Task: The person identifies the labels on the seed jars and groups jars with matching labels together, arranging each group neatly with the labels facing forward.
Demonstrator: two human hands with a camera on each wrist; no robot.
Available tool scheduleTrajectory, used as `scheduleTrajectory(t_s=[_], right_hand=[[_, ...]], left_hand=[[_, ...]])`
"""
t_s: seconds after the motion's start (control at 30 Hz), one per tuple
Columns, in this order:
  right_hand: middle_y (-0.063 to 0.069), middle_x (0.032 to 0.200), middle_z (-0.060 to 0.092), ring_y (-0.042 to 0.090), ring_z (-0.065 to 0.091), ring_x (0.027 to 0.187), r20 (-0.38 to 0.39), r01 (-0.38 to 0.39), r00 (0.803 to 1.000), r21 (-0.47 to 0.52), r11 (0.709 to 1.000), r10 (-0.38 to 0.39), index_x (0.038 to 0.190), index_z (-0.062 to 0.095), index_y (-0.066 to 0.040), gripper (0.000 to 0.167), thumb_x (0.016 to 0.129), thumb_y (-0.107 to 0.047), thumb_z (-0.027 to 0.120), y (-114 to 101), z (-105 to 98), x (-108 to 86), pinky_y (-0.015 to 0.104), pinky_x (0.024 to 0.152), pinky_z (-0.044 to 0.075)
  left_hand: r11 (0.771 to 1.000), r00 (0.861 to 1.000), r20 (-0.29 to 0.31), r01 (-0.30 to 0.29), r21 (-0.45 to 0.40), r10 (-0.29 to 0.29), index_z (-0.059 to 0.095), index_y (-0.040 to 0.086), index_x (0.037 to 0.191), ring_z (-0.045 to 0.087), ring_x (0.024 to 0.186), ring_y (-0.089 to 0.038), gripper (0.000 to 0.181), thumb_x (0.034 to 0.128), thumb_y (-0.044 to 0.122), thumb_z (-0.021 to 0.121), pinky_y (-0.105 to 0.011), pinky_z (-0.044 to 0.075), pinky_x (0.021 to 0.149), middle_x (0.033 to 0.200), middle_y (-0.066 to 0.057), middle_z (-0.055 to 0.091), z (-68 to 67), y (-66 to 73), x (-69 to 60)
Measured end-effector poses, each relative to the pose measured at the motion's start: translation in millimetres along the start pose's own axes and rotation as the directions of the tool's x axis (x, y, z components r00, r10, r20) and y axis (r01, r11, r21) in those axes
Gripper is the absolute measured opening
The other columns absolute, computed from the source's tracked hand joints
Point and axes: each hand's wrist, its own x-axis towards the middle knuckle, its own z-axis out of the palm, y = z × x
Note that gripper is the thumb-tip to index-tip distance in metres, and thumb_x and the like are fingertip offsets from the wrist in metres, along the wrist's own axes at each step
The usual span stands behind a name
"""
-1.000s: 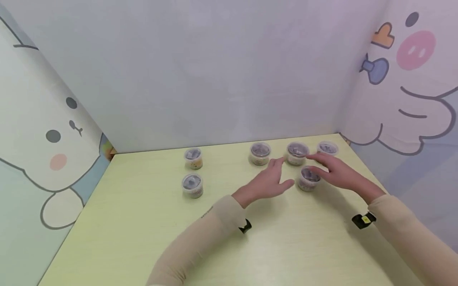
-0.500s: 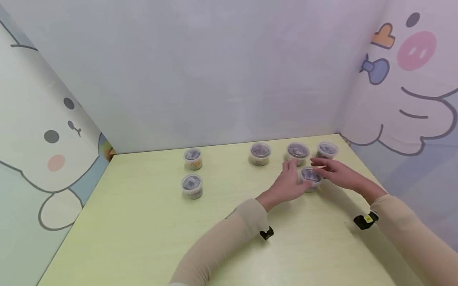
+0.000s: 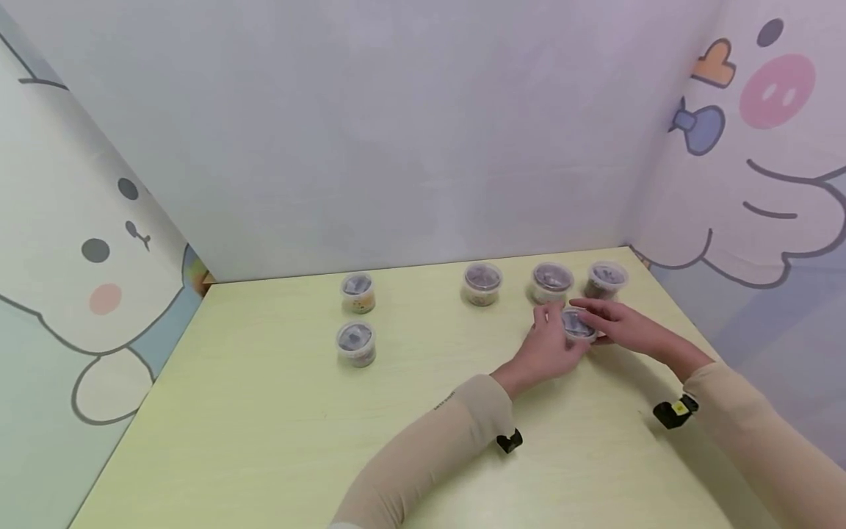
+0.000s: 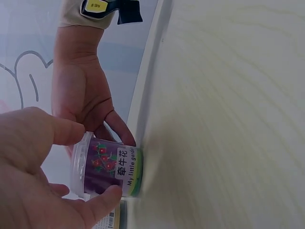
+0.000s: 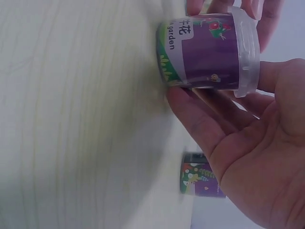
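Observation:
A small clear-lidded plastic cup (image 3: 576,323) stands near the table's back right, between both hands. In the left wrist view, the cup (image 4: 107,167) has a purple label with red flowers and "My little garden" on it. My left hand (image 3: 547,351) grips it, the thumb on its side and a finger at the lid's rim. On the other side my right hand (image 3: 624,327) holds it too. The right wrist view shows its thumb by the lid and its fingers along the cup's side, one reaching its base. The left hand partly hides the cup in the head view.
Behind the held cup are a lidded cup (image 3: 551,281) and another cup (image 3: 606,279) at the right. Farther left stand a cup (image 3: 482,284), a cup (image 3: 358,292) and a nearer cup (image 3: 356,343). A pale wall (image 3: 410,147) closes off the table's (image 3: 264,426) back.
My left hand has moved right, from beside the cup to a hold on it. The right hand has closed in on its other side. The cup has shifted slightly right.

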Motion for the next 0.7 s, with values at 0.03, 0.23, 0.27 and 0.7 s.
scheduleTrajectory(t_s=[0.03, 0.23, 0.27, 0.7], right_hand=[[0.035, 0.146, 0.043, 0.022, 0.058, 0.119, 0.008, 0.001, 1.0, 0.015, 1.0, -0.001, 0.151, 0.035, 0.01, 0.054, 0.11, -0.024, 0.046, 0.1, 0.4, 0.1, 0.038, 0.087, 0.058], [0.033, 0.139, 0.05, 0.003, 0.06, 0.107, 0.025, 0.003, 1.0, 0.062, 0.998, -0.005, 0.149, 0.038, 0.01, 0.051, 0.111, -0.023, 0.045, 1.8, 1.2, 1.7, 0.037, 0.087, 0.057], [0.032, 0.139, 0.05, 0.003, 0.06, 0.107, 0.025, 0.003, 1.0, 0.061, 0.998, -0.004, 0.149, 0.038, 0.01, 0.051, 0.111, -0.023, 0.045, 2.3, 1.1, 2.3, 0.036, 0.087, 0.057], [0.021, 0.125, 0.059, 0.008, 0.062, 0.102, 0.031, -0.039, 0.999, 0.081, 0.996, 0.037, 0.138, 0.049, 0.011, 0.047, 0.11, -0.027, 0.048, 0.0, 2.7, 6.9, 0.038, 0.086, 0.058]], left_hand=[[1.0, 1.0, 0.0, -0.004, 0.008, 0.004, 0.028, 0.007, 0.156, 0.053, 0.116, -0.016, 0.076, 0.0969, 0.036, 0.066, -0.022, 0.045, 0.095, 0.149, -0.013, 0.033, 0.8, -0.1, -0.3], [0.999, 1.0, -0.007, -0.018, 0.036, 0.018, 0.028, 0.009, 0.156, 0.052, 0.119, -0.017, 0.074, 0.0983, 0.033, 0.066, -0.022, 0.044, 0.097, 0.146, -0.014, 0.034, 6.1, -1.0, -1.6], [0.999, 1.0, -0.008, -0.016, 0.037, 0.016, 0.028, 0.009, 0.157, 0.052, 0.119, -0.016, 0.074, 0.0985, 0.033, 0.066, -0.022, 0.044, 0.098, 0.146, -0.014, 0.034, 6.9, -1.3, -1.6], [0.999, 1.0, -0.002, 0.001, 0.045, -0.001, 0.027, 0.005, 0.156, 0.051, 0.121, -0.015, 0.077, 0.0983, 0.037, 0.066, -0.023, 0.043, 0.1, 0.142, -0.012, 0.042, 3.6, -11.5, -5.2]])
